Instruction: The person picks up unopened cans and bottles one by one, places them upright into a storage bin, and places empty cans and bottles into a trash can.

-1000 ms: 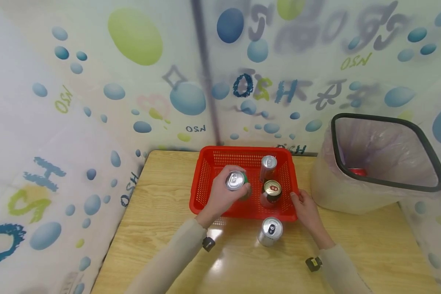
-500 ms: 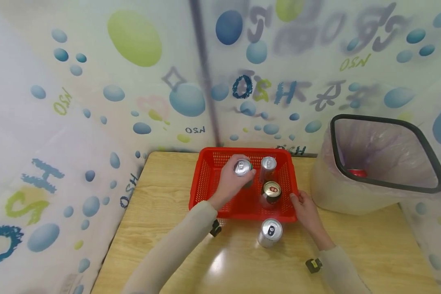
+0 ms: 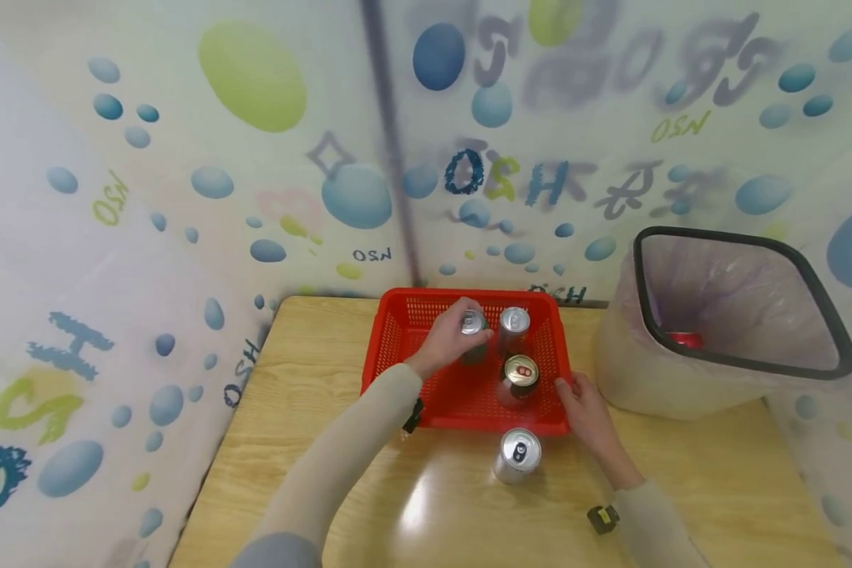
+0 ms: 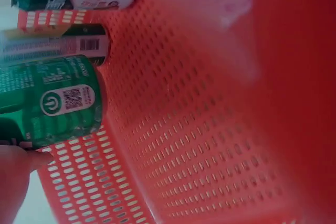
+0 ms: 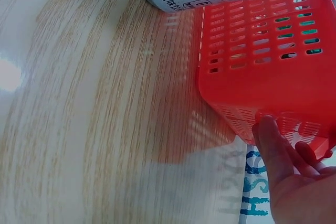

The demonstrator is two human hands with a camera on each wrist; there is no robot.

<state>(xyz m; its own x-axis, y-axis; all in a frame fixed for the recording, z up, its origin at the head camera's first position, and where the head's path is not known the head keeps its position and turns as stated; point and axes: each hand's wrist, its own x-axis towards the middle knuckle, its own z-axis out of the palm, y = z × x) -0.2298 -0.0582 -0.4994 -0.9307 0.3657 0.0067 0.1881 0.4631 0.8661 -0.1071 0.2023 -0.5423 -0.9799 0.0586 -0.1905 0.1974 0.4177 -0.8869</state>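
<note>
My left hand (image 3: 449, 341) holds a green drink can (image 3: 474, 350) by its upper part, inside the red plastic basket (image 3: 390, 359). The left wrist view shows the green can (image 4: 50, 103) close up, its base near the perforated floor. To its right stands a silver-topped can (image 3: 514, 323); in front of that stands a gold-topped can (image 3: 519, 375). My right hand (image 3: 591, 412) grips the basket's right side near the front corner, its thumb against the outer wall in the right wrist view. A white-and-silver can (image 3: 517, 457) stands upright on the table before the basket.
A bin (image 3: 632, 371) with a black rim and a clear liner stands right of the basket, a red can (image 3: 685, 340) inside it. The wooden table (image 3: 312, 347) meets patterned curtains (image 3: 291, 197) at the back and left.
My left hand has carried the green can back and to the right, beside the silver-topped can, and lowered it. My right hand stays at the basket's side.
</note>
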